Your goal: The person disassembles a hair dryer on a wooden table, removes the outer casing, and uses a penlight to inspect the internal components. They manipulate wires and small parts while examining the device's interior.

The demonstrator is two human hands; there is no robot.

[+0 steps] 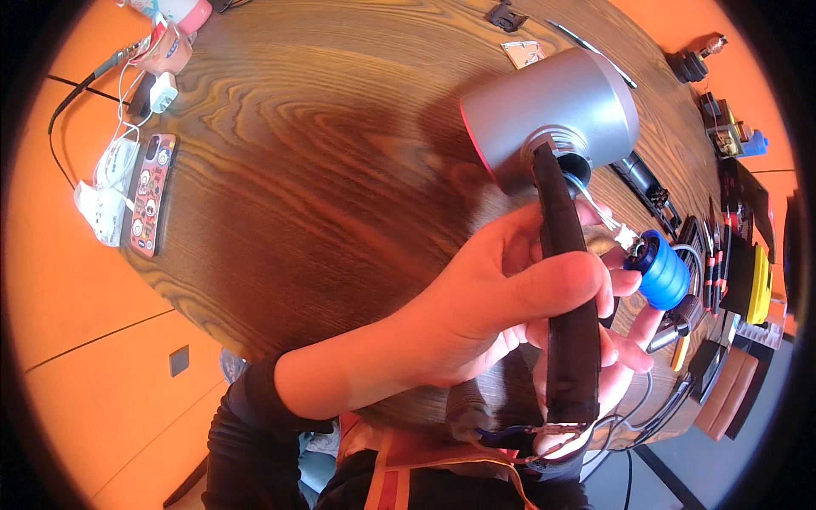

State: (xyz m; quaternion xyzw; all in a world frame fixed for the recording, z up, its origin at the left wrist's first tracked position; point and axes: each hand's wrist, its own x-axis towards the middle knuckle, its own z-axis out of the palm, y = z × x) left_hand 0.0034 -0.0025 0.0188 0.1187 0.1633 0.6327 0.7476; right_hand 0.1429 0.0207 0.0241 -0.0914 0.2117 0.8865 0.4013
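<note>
A grey hair dryer body (557, 106) with a red rim is held above the table, its handle opening facing me. From it hangs a long black handle piece (569, 357). My left hand (484, 306) is closed round this piece, thumb across its front. Behind and below, my right hand (625, 370) is closed about the lower end, partly hidden by the piece. A blue ribbed cylinder (665, 274), probably the motor, rests against the right hand's fingers. Thin pale wires (599, 208) join it to the opening. Cables trail from the handle's bottom end.
On the wooden table (323, 170), a phone in a patterned case (153, 195) lies at the left edge, near a white charger (163, 92) and cables. Along the right lie a black slotted part (650, 191), screwdrivers (714, 272), a yellow box (756, 285) and a brown case (727, 391).
</note>
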